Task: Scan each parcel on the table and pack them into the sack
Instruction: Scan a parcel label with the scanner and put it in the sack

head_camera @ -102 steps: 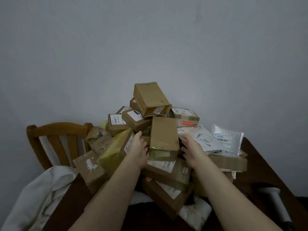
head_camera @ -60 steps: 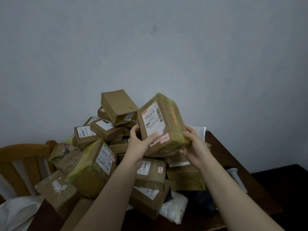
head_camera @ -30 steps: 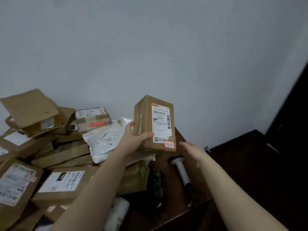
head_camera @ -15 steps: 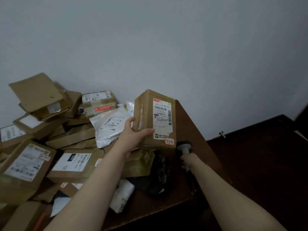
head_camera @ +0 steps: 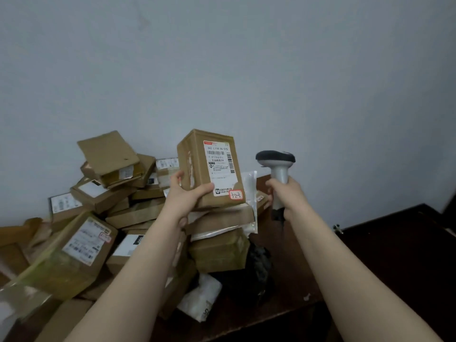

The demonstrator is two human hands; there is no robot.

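Left hand (head_camera: 183,197) fingers clamp parcel (head_camera: 212,169); right hand (head_camera: 286,193) grips scanner (head_camera: 276,161), apart.

The barcode scanner (head_camera: 277,169) has been lifted off the table (head_camera: 296,267) by the right hand (head_camera: 283,193) — now held upright beside the labelled parcel (head_camera: 197,169), itself taken from the pile (head_camera: 111,193).

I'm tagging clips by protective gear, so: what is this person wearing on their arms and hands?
Nothing that shows. The left forearm and right forearm are bare down to the picture's bottom edge, with no sleeves in view. The left hand and right hand have no gloves, and no watch, bracelet or ring is visible on either.
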